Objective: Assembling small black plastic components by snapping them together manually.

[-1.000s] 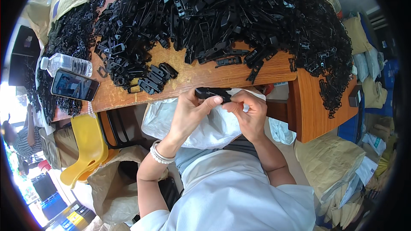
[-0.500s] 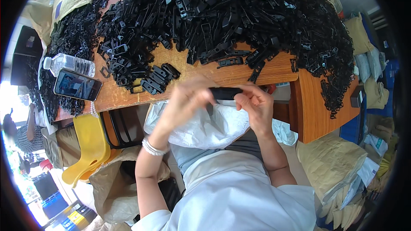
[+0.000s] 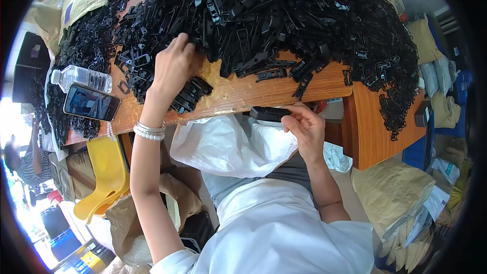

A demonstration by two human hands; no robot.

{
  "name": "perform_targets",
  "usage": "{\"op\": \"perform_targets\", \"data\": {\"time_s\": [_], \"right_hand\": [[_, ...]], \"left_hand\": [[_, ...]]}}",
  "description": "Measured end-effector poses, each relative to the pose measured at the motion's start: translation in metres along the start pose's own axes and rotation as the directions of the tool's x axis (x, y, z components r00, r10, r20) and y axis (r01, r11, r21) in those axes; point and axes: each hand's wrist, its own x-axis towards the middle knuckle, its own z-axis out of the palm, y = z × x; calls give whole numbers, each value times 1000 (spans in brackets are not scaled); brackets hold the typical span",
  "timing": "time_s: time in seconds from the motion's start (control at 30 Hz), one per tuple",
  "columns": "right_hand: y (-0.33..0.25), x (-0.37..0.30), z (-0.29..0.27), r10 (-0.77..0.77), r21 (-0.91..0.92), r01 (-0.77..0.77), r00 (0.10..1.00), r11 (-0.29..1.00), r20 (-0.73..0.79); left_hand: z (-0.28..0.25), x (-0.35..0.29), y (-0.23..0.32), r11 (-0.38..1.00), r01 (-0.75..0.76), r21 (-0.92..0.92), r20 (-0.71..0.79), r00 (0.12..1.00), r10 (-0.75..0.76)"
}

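In my right hand (image 3: 306,128) is an elongated black plastic part (image 3: 270,114), pinched at one end between thumb and fingers. The part lies level above a white plastic sack (image 3: 213,144) spread over my lap. My left hand (image 3: 176,67) reaches over the table at the edge of a big heap of black plastic parts (image 3: 238,20). Its fingers are bent downward and closed, with the tips hidden. Just below it, a small row of black parts (image 3: 192,95) lies side by side near the table edge.
The wooden table (image 3: 223,91) carries a clear bottle (image 3: 86,77) and a phone (image 3: 92,101) on the left. A yellow chair (image 3: 104,172) stands below them. Brown paper sacks (image 3: 388,195) lie at the right, and a small dark box (image 3: 422,114) sits on the table's right end.
My left hand has left the black part and moved up and left to the heap. The right hand stays in place, still gripping the part.
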Motion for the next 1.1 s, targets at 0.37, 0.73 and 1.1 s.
{"op": "perform_targets", "data": {"time_s": [0.37,0.73,1.1], "right_hand": [[-3,3,2,24,100,-42,986,994,167],[-22,1,10,-266,-354,350,927,867,265],[-27,8,14,-341,-409,440,893,800,294]], "left_hand": [[-25,-32,89,-273,324,-906,416,802,-429],[-32,-54,122,-236,556,-797,596,789,-151],[-48,-59,136,372,335,-866,288,941,-178]]}}
